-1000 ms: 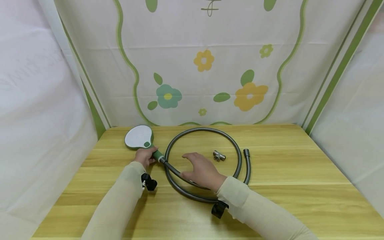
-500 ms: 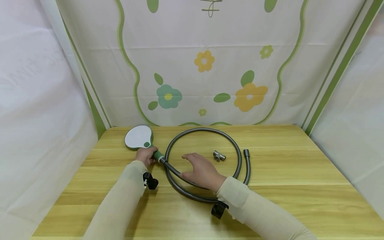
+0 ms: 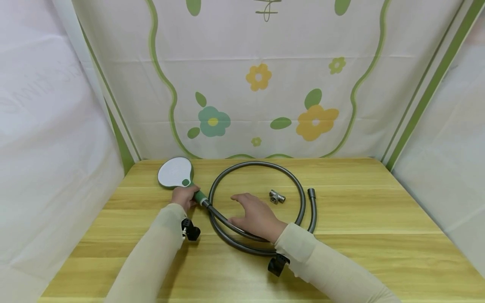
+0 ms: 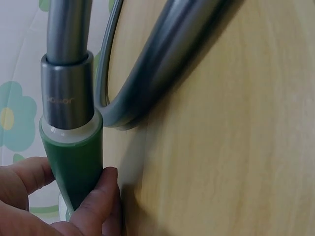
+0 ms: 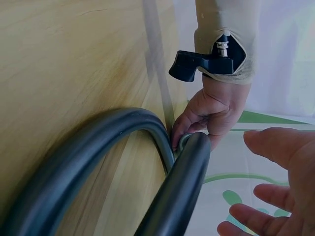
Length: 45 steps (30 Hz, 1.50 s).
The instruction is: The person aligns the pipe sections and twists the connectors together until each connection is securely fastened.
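Observation:
At the table's back left, my left hand (image 3: 183,197) grips the green handle of a shower head (image 3: 175,172) with a pale oval face. The left wrist view shows thumb and fingers on either side of the handle (image 4: 74,169), just below a dark metal collar (image 4: 68,93). From that collar runs a grey shower hose (image 3: 257,163), looped in a wide coil on the wood. My right hand (image 3: 255,216) hovers over the coil's near part, thumb and fingers spread with nothing between them; in the right wrist view the hose (image 5: 177,182) passes beside its fingers.
A small metal tee fitting (image 3: 277,197) lies inside the coil on the right. The hose's free end (image 3: 312,194) points toward the back, right of the coil. A white curtain with flowers (image 3: 235,84) stands behind the wooden table (image 3: 363,219), with white sheets on both sides.

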Motion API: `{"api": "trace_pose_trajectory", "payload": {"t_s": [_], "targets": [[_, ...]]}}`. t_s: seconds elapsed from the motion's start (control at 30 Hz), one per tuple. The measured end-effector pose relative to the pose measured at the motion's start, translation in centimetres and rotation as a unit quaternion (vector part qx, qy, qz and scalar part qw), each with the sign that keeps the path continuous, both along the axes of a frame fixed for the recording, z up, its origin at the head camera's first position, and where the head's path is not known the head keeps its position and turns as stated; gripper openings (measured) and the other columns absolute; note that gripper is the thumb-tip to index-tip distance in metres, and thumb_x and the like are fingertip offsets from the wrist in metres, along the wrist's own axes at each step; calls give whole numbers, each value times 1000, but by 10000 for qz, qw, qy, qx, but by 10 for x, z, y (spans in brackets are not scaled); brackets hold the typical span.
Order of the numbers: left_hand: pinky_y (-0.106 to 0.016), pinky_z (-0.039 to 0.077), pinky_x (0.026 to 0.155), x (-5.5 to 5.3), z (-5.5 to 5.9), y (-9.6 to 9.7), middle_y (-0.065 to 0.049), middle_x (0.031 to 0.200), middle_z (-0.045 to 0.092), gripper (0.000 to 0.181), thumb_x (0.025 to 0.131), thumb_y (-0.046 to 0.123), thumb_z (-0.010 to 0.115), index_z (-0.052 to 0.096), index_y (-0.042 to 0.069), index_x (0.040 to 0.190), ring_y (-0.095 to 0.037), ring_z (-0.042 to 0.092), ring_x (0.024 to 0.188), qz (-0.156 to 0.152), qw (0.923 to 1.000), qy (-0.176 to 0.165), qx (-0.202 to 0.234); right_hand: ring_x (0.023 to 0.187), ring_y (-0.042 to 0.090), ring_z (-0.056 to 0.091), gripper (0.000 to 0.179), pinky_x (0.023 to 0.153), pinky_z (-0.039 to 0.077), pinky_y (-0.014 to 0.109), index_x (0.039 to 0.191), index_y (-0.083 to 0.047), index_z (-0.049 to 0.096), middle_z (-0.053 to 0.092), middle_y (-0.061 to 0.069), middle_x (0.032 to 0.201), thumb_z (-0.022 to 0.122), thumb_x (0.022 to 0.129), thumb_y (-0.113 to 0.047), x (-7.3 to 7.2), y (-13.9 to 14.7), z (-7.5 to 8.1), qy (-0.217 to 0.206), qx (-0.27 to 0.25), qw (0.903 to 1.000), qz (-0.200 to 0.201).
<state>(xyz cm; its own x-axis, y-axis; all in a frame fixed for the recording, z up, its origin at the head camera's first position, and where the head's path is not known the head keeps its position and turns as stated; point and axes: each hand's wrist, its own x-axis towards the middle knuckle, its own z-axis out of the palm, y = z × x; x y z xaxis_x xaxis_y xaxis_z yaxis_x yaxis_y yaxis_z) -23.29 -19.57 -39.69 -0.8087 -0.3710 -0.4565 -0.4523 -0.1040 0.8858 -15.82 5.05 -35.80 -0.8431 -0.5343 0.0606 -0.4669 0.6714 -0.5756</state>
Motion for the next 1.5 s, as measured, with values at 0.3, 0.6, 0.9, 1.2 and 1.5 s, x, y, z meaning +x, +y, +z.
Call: {"api": "trace_pose_trajectory", "payload": {"t_s": [0.3,0.6,0.9,1.2,1.5], "targets": [[-40,49,97,5,3,2,-28,134,44,58,92,9,58,34,-13,140,-36,55,115,-61,9997,2,-237,126,28,50,62,100,46,45,140,-10,49,50,8,140,69,89,-38,1,-1,2,5,-30,10000,42],[-34,58,76,3,4,-2,-25,118,50,56,90,10,60,38,-15,136,-26,60,87,-214,9987,-93,-459,126,28,49,63,100,45,46,142,-11,47,49,8,141,70,89,-36,1,0,1,-72,-20,10000,17],[-33,58,71,3,2,-4,-24,114,51,56,90,9,62,38,-15,134,-25,59,84,-210,9980,-140,-583,126,28,49,63,100,45,47,142,-12,46,49,7,142,69,89,-37,1,1,-1,-96,21,9999,-20],[-35,58,75,12,-8,-2,-28,135,41,62,88,6,66,34,-11,138,-36,57,108,-6,9950,523,-856,127,29,49,63,100,45,47,143,-12,46,49,7,142,69,90,-37,3,2,-2,-108,-31,9999,-16],[-49,49,94,19,-7,-2,-29,145,29,72,89,7,67,25,-6,145,-42,42,127,-156,9889,873,-1195,126,29,50,63,99,46,47,143,-11,46,49,8,142,69,90,-36,4,4,-2,-124,-49,9999,-24]]}}
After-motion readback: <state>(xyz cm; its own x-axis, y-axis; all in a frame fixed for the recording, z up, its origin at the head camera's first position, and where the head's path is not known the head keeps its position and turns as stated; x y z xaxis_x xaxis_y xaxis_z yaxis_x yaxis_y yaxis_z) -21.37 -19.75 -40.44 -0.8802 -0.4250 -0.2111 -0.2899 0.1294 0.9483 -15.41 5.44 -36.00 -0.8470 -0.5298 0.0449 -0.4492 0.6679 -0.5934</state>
